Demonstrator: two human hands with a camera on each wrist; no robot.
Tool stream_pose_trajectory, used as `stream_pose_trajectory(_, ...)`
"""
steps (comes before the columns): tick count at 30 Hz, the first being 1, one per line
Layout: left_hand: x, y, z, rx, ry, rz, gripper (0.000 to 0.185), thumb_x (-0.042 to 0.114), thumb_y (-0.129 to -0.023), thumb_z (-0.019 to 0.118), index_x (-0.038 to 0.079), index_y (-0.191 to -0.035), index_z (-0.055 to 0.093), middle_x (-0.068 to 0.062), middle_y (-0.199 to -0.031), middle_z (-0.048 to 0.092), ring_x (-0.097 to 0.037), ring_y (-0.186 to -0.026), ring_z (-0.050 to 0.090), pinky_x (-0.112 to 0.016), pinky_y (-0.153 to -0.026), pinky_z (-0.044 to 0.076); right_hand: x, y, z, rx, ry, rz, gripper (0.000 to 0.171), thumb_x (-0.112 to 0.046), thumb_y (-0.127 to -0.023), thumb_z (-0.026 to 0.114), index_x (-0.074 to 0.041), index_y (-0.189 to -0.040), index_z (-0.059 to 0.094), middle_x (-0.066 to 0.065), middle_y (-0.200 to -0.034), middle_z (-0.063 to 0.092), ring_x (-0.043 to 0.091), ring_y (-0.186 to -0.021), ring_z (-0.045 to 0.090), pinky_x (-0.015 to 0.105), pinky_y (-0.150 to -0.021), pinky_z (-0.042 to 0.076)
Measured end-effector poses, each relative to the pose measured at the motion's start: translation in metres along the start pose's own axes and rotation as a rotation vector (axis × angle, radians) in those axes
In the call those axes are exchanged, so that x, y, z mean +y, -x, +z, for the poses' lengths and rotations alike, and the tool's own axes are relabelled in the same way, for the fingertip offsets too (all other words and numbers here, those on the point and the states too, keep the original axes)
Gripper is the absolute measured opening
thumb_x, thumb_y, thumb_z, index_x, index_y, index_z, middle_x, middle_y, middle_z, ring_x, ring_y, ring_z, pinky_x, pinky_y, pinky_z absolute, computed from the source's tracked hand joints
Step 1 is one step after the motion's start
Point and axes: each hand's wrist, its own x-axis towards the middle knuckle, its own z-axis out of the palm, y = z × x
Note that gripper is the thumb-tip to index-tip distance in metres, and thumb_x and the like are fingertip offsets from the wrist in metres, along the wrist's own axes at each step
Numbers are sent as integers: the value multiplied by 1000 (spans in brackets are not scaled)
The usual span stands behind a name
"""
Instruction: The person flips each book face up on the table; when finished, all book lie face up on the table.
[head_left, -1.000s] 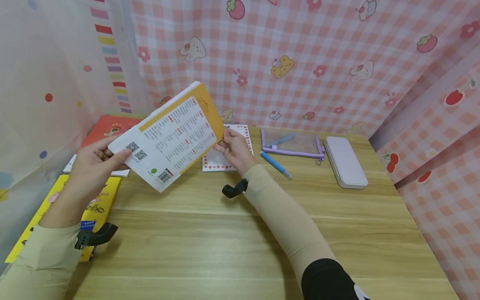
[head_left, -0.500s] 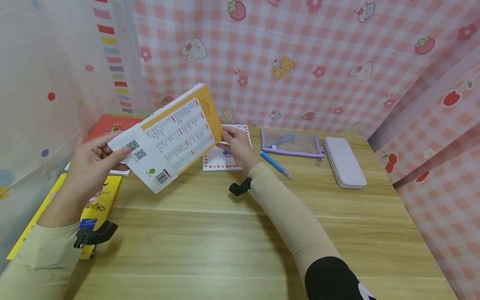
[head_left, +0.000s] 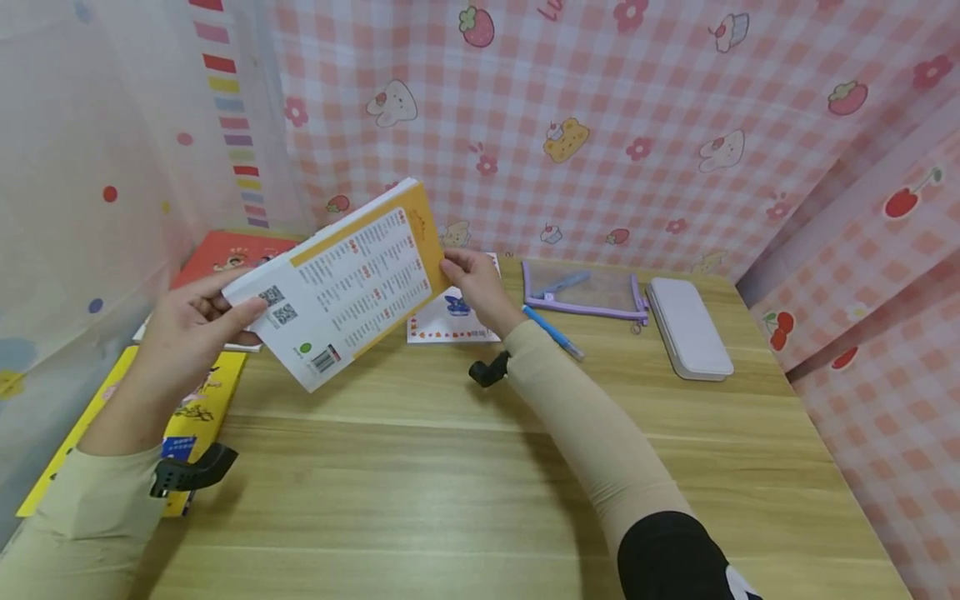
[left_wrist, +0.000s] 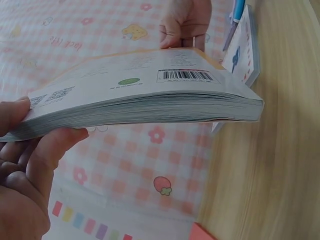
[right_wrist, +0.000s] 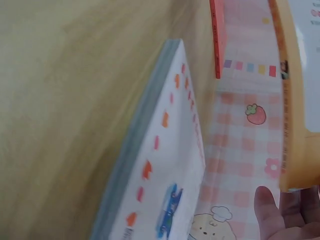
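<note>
A thick paperback book [head_left: 352, 287] with a white and orange back cover is held up, tilted, above the table. My left hand [head_left: 180, 333] grips its lower left end, thumb on the cover beside the QR codes and fingers beneath. At the orange right end, my right hand [head_left: 480, 287] pinches the edge. In the left wrist view the page block [left_wrist: 150, 111] faces the camera and the book is closed. Behind the right hand lies a white book with a red-patterned border [head_left: 442, 321], partly covered. The right wrist view shows the right fingers [right_wrist: 267, 210] at the held book's orange edge.
A yellow book [head_left: 217, 375] and a red book [head_left: 232, 250] lie at the left, partly behind the left hand. A blue pen [head_left: 553, 332], a purple-edged mesh pouch [head_left: 592, 287] and a pale pencil case [head_left: 690, 327] lie at the right. Checked curtains [head_left: 637, 100] stand behind.
The book has shifted slightly right and down in the head view. My right hand has moved slightly right, showing more of the bordered book; the left hand keeps its grip.
</note>
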Motion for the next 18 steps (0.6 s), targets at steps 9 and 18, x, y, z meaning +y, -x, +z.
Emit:
stream_pose_trajectory(9,2,1,5,-17,-65,33,42,19,-100,66,7,-140,60,16,-110,70,-9,-85,73,-28,-68,61,-14,1,-2,32,-36,-32,32,-9,-104,57,-1,-134,63,14,-125,69,23,-116,66,27,-98,52)
stream_pose_trajectory(18,0,0,8,-69,-94,62,44,17,-100,66,2,-141,58,13,-110,69,-8,-85,71,-26,-67,61,-22,-1,-3,22,-120,-86,32,-8,-105,55,2,-134,62,19,-123,68,24,-110,66,31,-97,54)
